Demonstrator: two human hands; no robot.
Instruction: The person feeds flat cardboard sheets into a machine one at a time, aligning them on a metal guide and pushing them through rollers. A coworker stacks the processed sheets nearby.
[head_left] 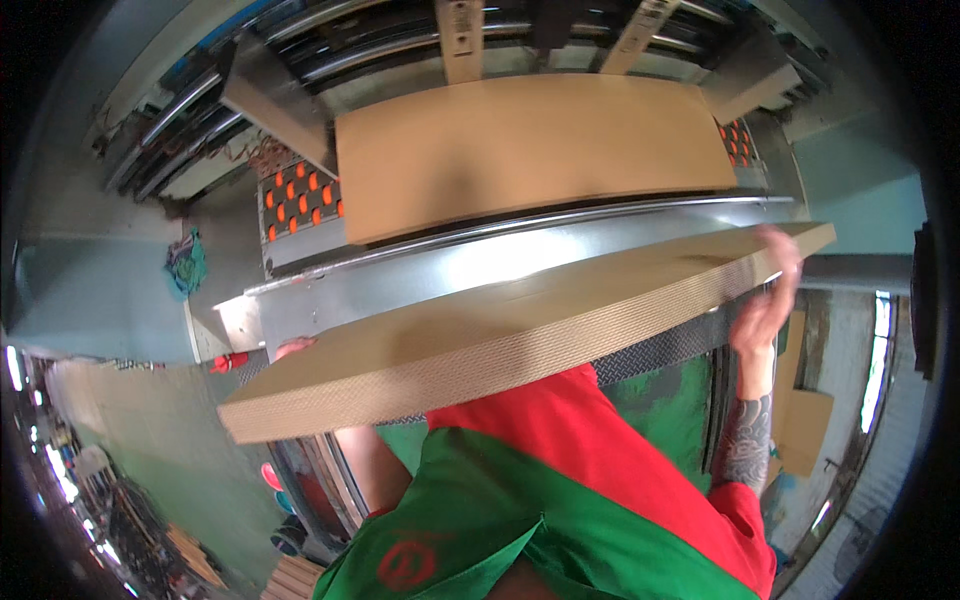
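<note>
Cardboard stack point(530, 330), held aslant between a worker's two hands. From the left: orange rollers point(291, 189) lie beyond the left hand point(296, 346), which grasps the stack from beneath, fingers showing past its far edge. A flat brown board point(530, 150) sits beyond both hands. The right hand point(766, 312), blurred, lies against the stack's right end; I cannot tell whether it is clenched.

Slanted, thick brown cardboard stack point(525, 340)
</note>
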